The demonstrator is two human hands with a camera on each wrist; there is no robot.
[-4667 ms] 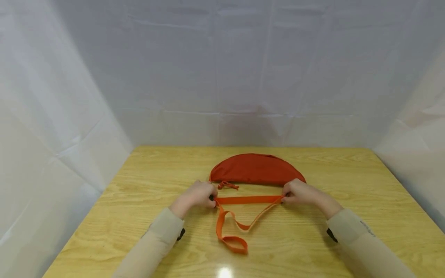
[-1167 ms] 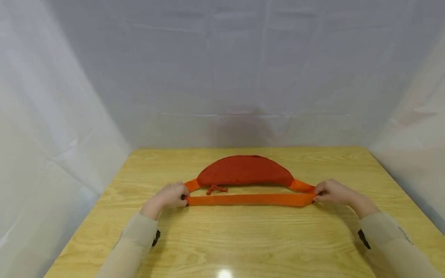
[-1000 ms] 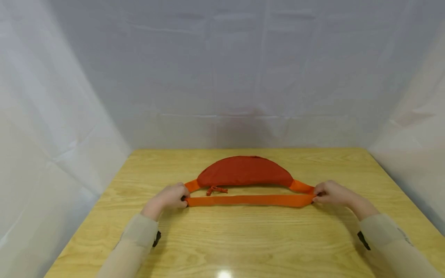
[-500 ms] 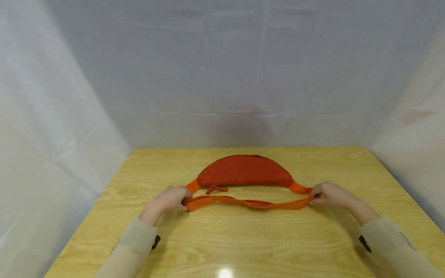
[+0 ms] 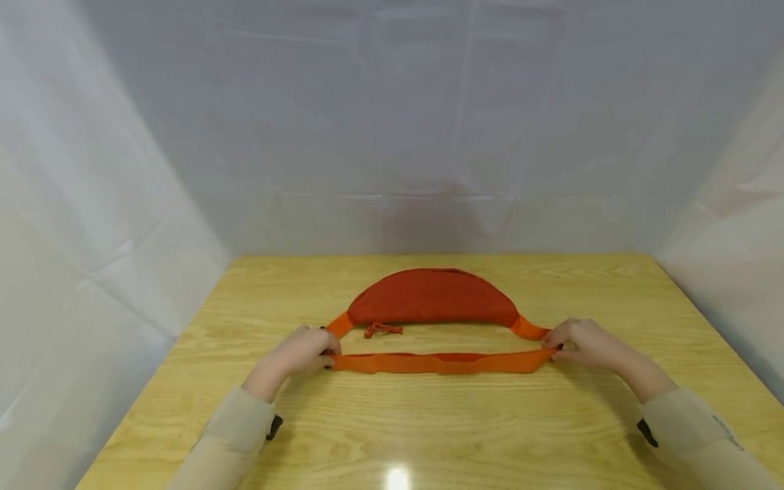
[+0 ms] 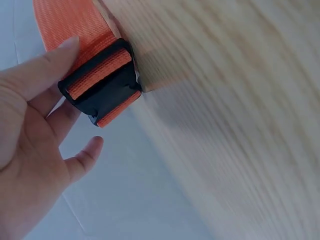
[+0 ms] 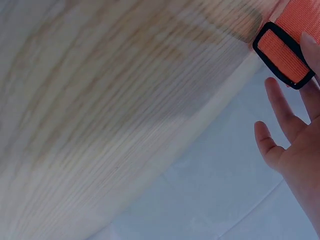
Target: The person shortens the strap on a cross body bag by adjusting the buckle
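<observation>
A red waist bag (image 5: 433, 297) lies flat on the table, its curved side away from me. Its orange strap (image 5: 416, 364) runs across in front, roughly parallel to the bag. My left hand (image 5: 299, 355) pinches the strap's left bend; the left wrist view shows thumb and fingers on the webbing beside a black buckle (image 6: 111, 89). At the right bend my right hand (image 5: 584, 346) pinches the strap, next to a black slider (image 7: 274, 65) with webbing through it. A knotted red cord (image 5: 382, 329) rests between bag and strap. Part of each hand's hold is hidden in the head view.
The pale wooden table (image 5: 404, 429) reaches past both forearms. White sheeting (image 5: 380, 122) hangs behind it and along both sides. A bright light reflection shows on the near tabletop.
My hands have moved apart from their earlier close position, opening the tangled strap into a long loop. The bag has shifted slightly left. Lately the taut front strap has slackened and sunk toward me.
</observation>
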